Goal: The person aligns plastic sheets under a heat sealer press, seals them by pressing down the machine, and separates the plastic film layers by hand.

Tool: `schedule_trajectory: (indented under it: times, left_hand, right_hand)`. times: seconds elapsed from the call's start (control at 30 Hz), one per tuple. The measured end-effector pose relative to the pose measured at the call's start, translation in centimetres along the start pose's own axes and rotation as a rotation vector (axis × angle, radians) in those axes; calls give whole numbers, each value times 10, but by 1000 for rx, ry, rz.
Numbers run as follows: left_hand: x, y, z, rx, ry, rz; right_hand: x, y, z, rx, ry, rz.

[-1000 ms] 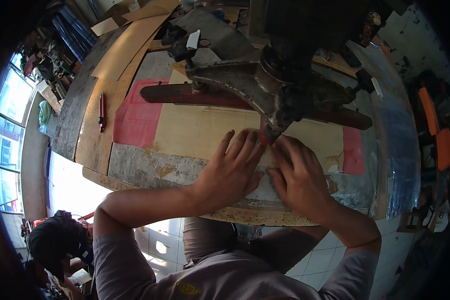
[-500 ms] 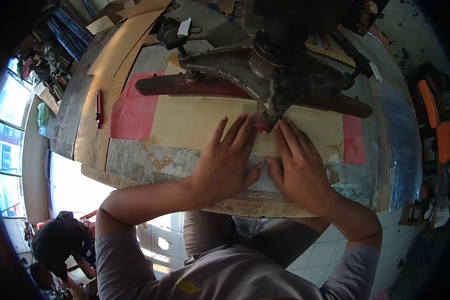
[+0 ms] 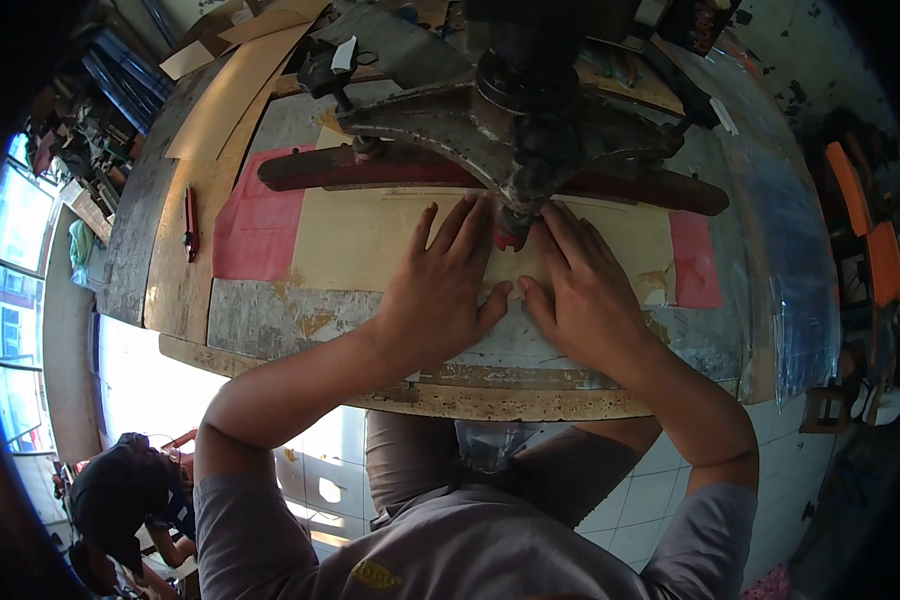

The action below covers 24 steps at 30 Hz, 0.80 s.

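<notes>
My left hand (image 3: 438, 285) rests palm down on a cream-yellow sheet (image 3: 345, 240), fingers stretched toward the long dark-red bar (image 3: 400, 172) of a heavy metal press (image 3: 525, 150). On the other side of the press's red-tipped centre piece (image 3: 511, 230), my right hand (image 3: 590, 290) also lies flat on the sheet. Neither hand is wrapped round anything. The fingertips of both come close to the bar; whether they touch it I cannot tell. Pink material (image 3: 260, 225) shows from under the sheet at its left and right ends.
A red utility knife (image 3: 190, 225) lies on the wood at left, near brown card sheets (image 3: 235, 85). Clear plastic sheeting (image 3: 805, 320) hangs over the right edge. The worn board (image 3: 280, 320) ends in front of my lap. Another person (image 3: 120, 500) bends over at lower left.
Both hands have slid a little forward over the sheet toward the bar, still flat. The whole view has shifted slightly.
</notes>
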State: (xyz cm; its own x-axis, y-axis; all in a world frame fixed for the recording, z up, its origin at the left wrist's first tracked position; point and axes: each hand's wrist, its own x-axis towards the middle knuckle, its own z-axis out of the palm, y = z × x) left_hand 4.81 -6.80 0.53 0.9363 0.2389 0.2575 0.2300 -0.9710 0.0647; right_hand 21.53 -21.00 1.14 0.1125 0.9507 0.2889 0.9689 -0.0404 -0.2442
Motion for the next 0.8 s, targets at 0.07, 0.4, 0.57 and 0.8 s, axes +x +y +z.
schedule_trajectory:
  times: [0.07,0.4,0.57,0.8]
  left_hand:
    - [1,1,-1,34,-53,-16]
    - [4,1,2,5,1,-8]
    - [3,3,0,64,-63,-23]
    - [5,1,3,-79,65,8]
  right_hand:
    - [1,0,0,18,17,-4]
    - [5,8,0,40,29,-32]
    - [3,3,-2,-9,55,-23]
    - [-4,1,3,-62,89,-43]
